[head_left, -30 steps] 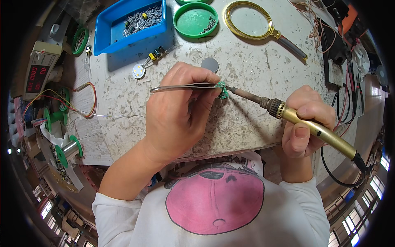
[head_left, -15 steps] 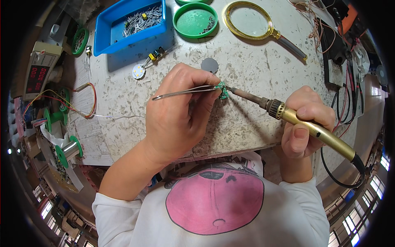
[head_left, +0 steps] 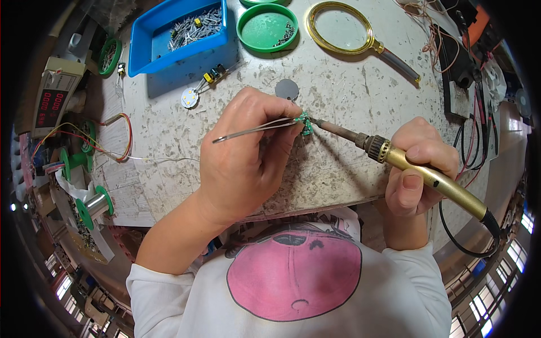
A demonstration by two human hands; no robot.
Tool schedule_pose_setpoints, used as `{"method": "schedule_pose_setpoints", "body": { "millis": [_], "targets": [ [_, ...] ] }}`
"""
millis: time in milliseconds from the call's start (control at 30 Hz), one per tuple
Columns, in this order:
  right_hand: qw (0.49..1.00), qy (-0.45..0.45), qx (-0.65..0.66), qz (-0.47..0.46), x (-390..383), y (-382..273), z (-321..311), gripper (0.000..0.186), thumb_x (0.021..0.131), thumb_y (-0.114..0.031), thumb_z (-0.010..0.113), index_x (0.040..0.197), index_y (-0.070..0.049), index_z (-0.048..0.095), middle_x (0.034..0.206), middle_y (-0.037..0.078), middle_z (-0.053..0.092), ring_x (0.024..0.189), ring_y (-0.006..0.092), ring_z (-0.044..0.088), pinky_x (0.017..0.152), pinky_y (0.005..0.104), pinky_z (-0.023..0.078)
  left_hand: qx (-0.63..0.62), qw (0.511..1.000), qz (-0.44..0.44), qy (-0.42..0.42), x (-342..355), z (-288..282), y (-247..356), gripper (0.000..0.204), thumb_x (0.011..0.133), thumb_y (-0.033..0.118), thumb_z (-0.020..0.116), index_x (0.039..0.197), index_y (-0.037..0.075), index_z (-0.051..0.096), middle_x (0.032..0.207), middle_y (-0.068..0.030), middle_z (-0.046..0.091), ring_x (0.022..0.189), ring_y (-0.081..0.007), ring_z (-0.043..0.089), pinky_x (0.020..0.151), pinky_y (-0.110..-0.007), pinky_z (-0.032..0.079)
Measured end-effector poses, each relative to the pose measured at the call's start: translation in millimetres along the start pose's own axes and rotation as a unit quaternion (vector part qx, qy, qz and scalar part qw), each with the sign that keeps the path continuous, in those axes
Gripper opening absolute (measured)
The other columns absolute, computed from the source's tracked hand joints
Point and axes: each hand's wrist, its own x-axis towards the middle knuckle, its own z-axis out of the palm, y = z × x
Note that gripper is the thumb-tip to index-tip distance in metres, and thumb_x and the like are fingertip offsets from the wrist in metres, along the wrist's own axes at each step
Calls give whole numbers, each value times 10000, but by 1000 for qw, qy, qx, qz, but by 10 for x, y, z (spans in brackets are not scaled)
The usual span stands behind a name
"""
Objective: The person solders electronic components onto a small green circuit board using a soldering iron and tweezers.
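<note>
My left hand (head_left: 244,158) is closed round metal tweezers (head_left: 242,133) in the middle of the view, with its fingertips at a small green circuit board (head_left: 306,127). My right hand (head_left: 417,169) grips a gold-handled soldering iron (head_left: 462,194), whose dark tip meets or nearly meets the board from the right; actual contact is too small to tell. A thin silvery wire (head_left: 169,159) runs in under my left hand. Just beyond my hands lie a grey disc (head_left: 287,88) and a round white LED board (head_left: 190,97) attached to a small component assembly (head_left: 214,73).
A blue bin (head_left: 138,50) of components, a green dish (head_left: 256,31) and a magnifying glass (head_left: 340,50) stand at the back. On the left are a meter with red digits (head_left: 52,96), coloured wires and a solder spool (head_left: 96,207). Black equipment (head_left: 456,67) and cables crowd the right.
The tweezers in my left hand have tilted, their rear end dropping toward me and shifting slightly right. My right hand and the soldering iron stay almost still.
</note>
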Motion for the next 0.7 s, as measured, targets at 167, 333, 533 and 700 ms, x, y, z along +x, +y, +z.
{"method": "schedule_pose_setpoints", "body": {
  "millis": [167,333,533,700],
  "targets": [
    [1000,6,-1,6,0,-7,2,248,872,-137,692,1027,-19,539,764,88,572,639,175,531,593,309,409,7,1000,17,1,8,-3,-5,225,807,-60,734,983,32,630,816,-99,600,693,-241,607,573,-327,490],
    [1000,10,-4,12,10,-9,-22,243,879,-155,697,1011,-17,548,766,84,576,644,167,522,607,306,408,9,1000,20,1,11,-5,-2,222,808,-58,734,982,35,631,809,-99,598,690,-243,602,569,-333,483],
    [999,28,-7,17,7,-12,-13,255,894,-181,704,1004,-9,553,767,87,577,653,163,518,607,298,409,7,1000,5,-3,0,-8,10,218,808,-60,734,976,33,633,815,-100,601,688,-239,606,571,-326,488],
    [996,29,-72,44,-17,-41,6,340,925,-337,646,1032,-44,512,760,78,518,641,157,450,609,303,365,0,1000,12,5,2,3,-2,220,810,-58,739,981,30,631,821,-100,604,687,-233,616,571,-316,499]
  ]
}}
